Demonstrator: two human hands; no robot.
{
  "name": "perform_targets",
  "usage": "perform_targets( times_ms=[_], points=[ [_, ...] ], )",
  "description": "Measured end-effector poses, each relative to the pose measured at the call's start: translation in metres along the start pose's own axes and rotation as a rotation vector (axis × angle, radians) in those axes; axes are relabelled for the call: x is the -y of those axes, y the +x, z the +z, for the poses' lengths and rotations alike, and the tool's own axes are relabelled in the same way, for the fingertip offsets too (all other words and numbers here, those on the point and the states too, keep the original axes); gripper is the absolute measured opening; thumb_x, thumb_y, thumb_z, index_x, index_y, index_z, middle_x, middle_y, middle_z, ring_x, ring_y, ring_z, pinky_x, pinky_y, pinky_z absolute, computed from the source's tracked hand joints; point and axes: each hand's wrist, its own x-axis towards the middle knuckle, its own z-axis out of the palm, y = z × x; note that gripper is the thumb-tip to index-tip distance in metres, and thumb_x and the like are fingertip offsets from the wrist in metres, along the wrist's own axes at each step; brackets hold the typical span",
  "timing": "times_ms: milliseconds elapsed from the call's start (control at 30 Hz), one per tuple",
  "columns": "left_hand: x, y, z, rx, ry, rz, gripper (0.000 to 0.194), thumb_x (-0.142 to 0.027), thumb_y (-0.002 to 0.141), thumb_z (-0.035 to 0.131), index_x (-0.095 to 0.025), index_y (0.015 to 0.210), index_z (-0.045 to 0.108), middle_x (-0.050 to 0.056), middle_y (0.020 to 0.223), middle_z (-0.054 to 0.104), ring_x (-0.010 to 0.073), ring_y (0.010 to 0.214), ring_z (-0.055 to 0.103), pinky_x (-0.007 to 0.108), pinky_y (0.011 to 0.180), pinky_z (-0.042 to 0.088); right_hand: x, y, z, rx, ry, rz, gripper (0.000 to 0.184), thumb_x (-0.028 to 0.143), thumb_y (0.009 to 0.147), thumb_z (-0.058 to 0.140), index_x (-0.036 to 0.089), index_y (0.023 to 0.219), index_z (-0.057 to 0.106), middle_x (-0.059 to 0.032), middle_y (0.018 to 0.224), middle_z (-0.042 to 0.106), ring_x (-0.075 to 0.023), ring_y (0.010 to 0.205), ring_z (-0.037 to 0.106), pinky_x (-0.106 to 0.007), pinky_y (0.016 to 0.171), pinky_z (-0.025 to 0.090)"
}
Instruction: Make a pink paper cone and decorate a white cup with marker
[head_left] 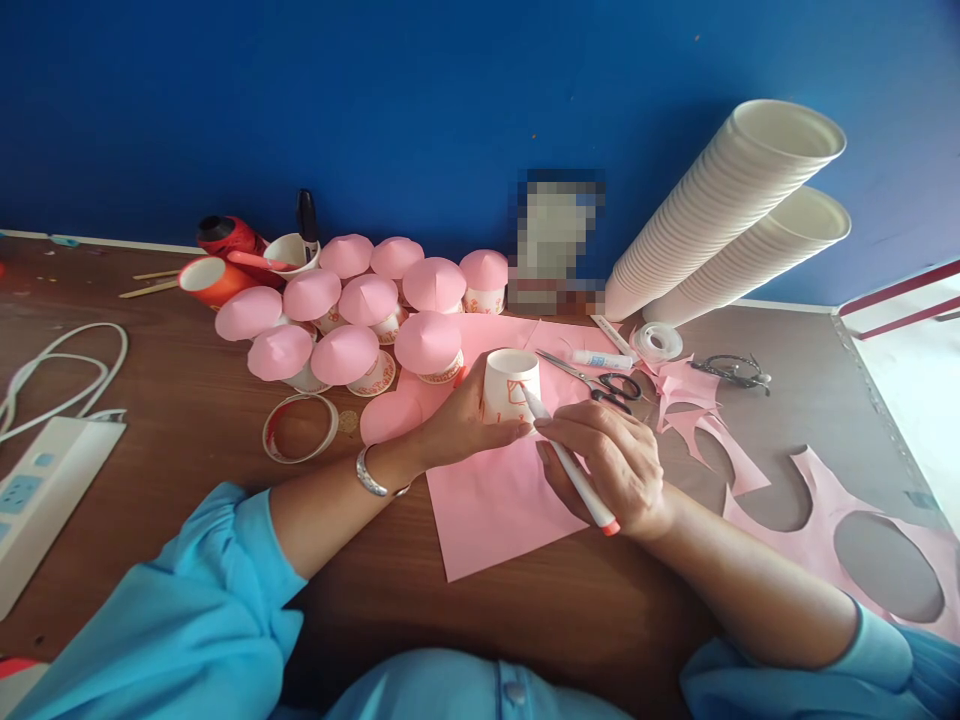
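Note:
My left hand (466, 418) is wrapped round a white paper cup (512, 372) and holds it over the pink paper (495, 510). Orange-red lines, among them a square outline, are drawn on the cup's side. In my right hand (615, 462) is a white marker (581, 485) with a red end, its tip at the cup's drawn square. To the left of the cup stand several decorated cups (373, 372) with pink paper cone tops (435, 285). A pink paper piece (391, 416) lies beside my left wrist.
Scissors (600, 383), a glue stick (602, 359) and a clear tape roll (658, 341) lie right of the cup. Tall cup stacks (720, 200) lean by the blue wall. Pink scraps (817, 525) spread at right. A tape ring (300, 428) and power strip (56, 500) are at left.

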Motion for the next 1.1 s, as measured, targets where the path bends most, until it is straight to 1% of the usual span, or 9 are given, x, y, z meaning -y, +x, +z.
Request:
perform_targets(
  times_ms=[100,233,367,567,667,767,867,1000,1100],
  points=[
    [-0.0019,-0.0012,-0.0001,-0.013,0.002,-0.006,0.037,-0.029,0.083,0.081,-0.022,0.099,0.048,0.000,0.096,0.053,0.0200,0.099,0.055,0.035,0.082,0.052,0.0013,0.0005,0.0003,-0.001,-0.002,0.003,0.026,0.009,0.093,0.065,0.015,0.118,0.064,-0.0063,0.085,0.071,-0.0176,0.069,0.069,-0.030,0.060,0.058],
    [-0.0043,-0.0014,0.0003,-0.003,-0.004,-0.001,0.035,-0.028,0.084,0.080,-0.022,0.093,0.047,0.000,0.092,0.050,0.0205,0.100,0.054,0.036,0.085,0.052,0.0038,0.0011,0.0015,0.003,0.007,0.000,0.021,0.008,0.093,0.064,0.013,0.113,0.064,-0.0079,0.084,0.071,-0.0180,0.069,0.068,-0.030,0.058,0.057],
    [-0.0036,-0.0007,0.0007,-0.004,-0.032,-0.002,0.040,-0.028,0.082,0.084,-0.022,0.089,0.045,0.001,0.094,0.052,0.0208,0.100,0.054,0.037,0.085,0.052,0.0059,0.0014,0.0022,0.010,0.017,-0.005,0.020,0.006,0.093,0.065,0.013,0.112,0.063,-0.0075,0.083,0.071,-0.0175,0.068,0.067,-0.029,0.059,0.056],
    [-0.0026,-0.0014,0.0006,-0.011,-0.004,-0.018,0.038,-0.022,0.081,0.081,-0.022,0.096,0.046,0.002,0.100,0.054,0.0183,0.095,0.055,0.033,0.079,0.051,0.0081,0.0012,0.0025,0.039,0.045,-0.013,0.021,0.004,0.091,0.066,0.012,0.111,0.063,-0.0082,0.083,0.072,-0.0176,0.068,0.066,-0.030,0.059,0.057],
    [-0.0035,-0.0014,0.0006,-0.019,0.012,-0.019,0.042,-0.025,0.080,0.083,-0.022,0.102,0.047,0.002,0.100,0.053,0.0195,0.096,0.055,0.033,0.079,0.051,0.0092,0.0018,0.0023,0.034,0.047,-0.007,0.021,0.004,0.091,0.066,0.013,0.110,0.063,-0.0076,0.082,0.071,-0.0174,0.067,0.067,-0.030,0.059,0.057],
    [-0.0051,-0.0012,0.0004,-0.012,0.010,-0.027,0.043,-0.028,0.081,0.082,-0.021,0.104,0.047,0.001,0.098,0.053,0.0200,0.097,0.055,0.033,0.080,0.050,0.0084,0.0028,0.0011,0.000,0.037,-0.003,0.022,0.006,0.092,0.064,0.015,0.112,0.064,-0.0055,0.082,0.070,-0.0167,0.067,0.066,-0.029,0.059,0.058],
    [-0.0056,-0.0011,-0.0002,-0.004,-0.004,-0.025,0.042,-0.028,0.082,0.082,-0.021,0.104,0.047,0.002,0.099,0.053,0.0192,0.096,0.054,0.032,0.079,0.050,0.0052,0.0029,-0.0008,-0.032,0.007,0.000,0.023,0.007,0.092,0.065,0.015,0.113,0.064,-0.0052,0.083,0.070,-0.0167,0.068,0.067,-0.029,0.061,0.058],
    [-0.0031,-0.0005,-0.0003,-0.013,-0.007,-0.016,0.041,-0.029,0.082,0.083,-0.021,0.099,0.047,0.001,0.098,0.054,0.0193,0.096,0.055,0.033,0.080,0.051,0.0007,0.0016,-0.0015,-0.028,-0.021,0.006,0.022,0.009,0.091,0.067,0.014,0.112,0.065,-0.0062,0.083,0.071,-0.0174,0.069,0.068,-0.030,0.062,0.058],
    [-0.0010,0.0005,0.0001,0.003,-0.050,-0.001,0.041,-0.033,0.082,0.084,-0.022,0.100,0.048,0.001,0.096,0.054,0.0206,0.098,0.055,0.035,0.082,0.051,-0.0003,0.0011,-0.0003,-0.029,-0.023,0.009,0.022,0.009,0.091,0.066,0.014,0.112,0.065,-0.0064,0.082,0.072,-0.0176,0.068,0.068,-0.030,0.061,0.058]
  ],
)
